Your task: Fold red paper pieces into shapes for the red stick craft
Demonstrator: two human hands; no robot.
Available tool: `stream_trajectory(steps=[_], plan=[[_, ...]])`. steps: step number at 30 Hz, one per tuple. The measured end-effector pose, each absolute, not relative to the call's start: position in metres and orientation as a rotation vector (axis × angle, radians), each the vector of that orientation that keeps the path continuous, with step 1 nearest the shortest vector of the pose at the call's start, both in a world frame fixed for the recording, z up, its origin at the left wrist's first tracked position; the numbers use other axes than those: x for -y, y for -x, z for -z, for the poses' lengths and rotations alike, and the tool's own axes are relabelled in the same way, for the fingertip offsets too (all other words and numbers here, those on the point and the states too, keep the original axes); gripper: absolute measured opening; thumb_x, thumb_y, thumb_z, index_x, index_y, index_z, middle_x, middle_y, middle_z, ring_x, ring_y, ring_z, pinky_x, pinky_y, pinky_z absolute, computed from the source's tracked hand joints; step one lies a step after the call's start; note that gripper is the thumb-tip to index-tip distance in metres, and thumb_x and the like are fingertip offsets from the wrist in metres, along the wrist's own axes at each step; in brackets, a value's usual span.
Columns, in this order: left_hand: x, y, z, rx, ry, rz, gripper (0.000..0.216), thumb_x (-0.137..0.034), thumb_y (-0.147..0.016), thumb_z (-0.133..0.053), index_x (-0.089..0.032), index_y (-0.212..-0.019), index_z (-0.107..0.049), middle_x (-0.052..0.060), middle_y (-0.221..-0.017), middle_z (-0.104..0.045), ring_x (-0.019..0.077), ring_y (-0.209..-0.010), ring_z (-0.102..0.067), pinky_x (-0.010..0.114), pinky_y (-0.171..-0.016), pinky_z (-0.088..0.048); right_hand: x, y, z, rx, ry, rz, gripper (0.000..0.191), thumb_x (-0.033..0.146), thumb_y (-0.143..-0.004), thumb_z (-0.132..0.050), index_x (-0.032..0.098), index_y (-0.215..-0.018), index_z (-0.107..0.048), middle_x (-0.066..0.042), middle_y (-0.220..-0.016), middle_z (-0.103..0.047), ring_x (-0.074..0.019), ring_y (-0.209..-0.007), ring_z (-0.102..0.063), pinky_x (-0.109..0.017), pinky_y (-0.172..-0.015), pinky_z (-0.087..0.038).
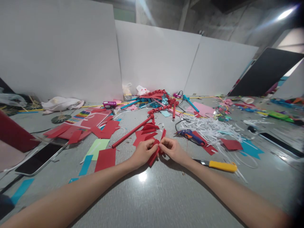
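My left hand [143,152] and my right hand [173,149] meet at the middle of the grey table, both pinched on a folded strip of red paper [157,151] that runs slanted between them. Just beyond my fingers lie several folded red paper pieces [145,133] and a long rolled red paper tube [131,132]. A heap of red paper chains and shapes [158,96] sits farther back.
A blue glue gun [190,136] and a yellow-handled cutter [219,165] lie to the right, near white paper shreds [210,127]. Flat red sheets [89,125], a green sheet [97,148] and a phone [39,159] lie left. White boards [156,57] wall the back.
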State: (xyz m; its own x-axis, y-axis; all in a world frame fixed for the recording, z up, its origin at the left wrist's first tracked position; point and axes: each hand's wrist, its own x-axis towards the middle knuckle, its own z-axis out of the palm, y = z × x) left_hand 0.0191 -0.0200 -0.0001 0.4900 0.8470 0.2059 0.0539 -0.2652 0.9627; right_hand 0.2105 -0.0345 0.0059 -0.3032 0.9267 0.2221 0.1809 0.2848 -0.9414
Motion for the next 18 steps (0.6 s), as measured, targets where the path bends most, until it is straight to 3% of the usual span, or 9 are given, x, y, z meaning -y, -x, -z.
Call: stream_trajectory(steps=[5,12,18], plan=[[0.0207,-0.0188,-0.0018,-0.838,-1.755,-1.028,0.034,-0.041,-0.099,-0.051,-0.018,-0.077,-0.058,0.001,-0.071,-0.063,0.0151,-0.066,-0.061,0.026,-0.06,-0.044,0.037,-0.2102,-0.0111,1.716,0.983,-1.104,0.031,0.045,-0.096,-0.062,0.017,-0.081,-0.06,0.0,-0.071,-0.059,-0.0124,-0.063,-0.05,-0.025,-0.059,-0.039],[0.0242,-0.0162,-0.0083,-0.88,-1.812,-1.187,0.015,-0.03,-0.096,-0.058,-0.018,-0.097,-0.067,0.004,-0.093,-0.071,0.017,-0.083,-0.065,0.029,-0.078,-0.049,0.0351,-0.212,-0.0096,1.684,0.962,-1.154,0.03,0.042,-0.093,-0.065,0.017,-0.077,-0.062,0.001,-0.068,-0.059,-0.0123,-0.061,-0.051,-0.025,-0.059,-0.039],[0.0268,-0.0148,-0.0097,-0.899,-1.887,-1.256,0.011,-0.026,-0.095,-0.06,-0.019,-0.093,-0.068,0.005,-0.093,-0.071,0.0164,-0.082,-0.065,0.028,-0.076,-0.049,0.0349,-0.2121,-0.011,1.656,0.954,-1.193,0.031,0.044,-0.092,-0.066,0.018,-0.076,-0.062,0.002,-0.065,-0.056,-0.0117,-0.058,-0.048,-0.025,-0.056,-0.037]])
